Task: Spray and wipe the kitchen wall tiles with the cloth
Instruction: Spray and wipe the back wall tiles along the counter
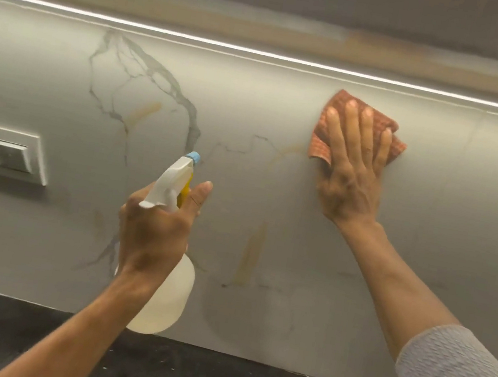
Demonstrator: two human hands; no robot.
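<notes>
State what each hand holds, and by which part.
Left hand grips the spray bottle at its neck. Right hand presses the cloth flat against the wall tiles, palm on its middle.

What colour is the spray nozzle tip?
Light blue nozzle tip, on a white spray head with a yellow trigger; head view.

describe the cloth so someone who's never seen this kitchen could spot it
Start at the marble-look wall under the light strip. High on its right side, the right hand presses a folded cloth flat. It is the only orange-red checked thing there.
</notes>
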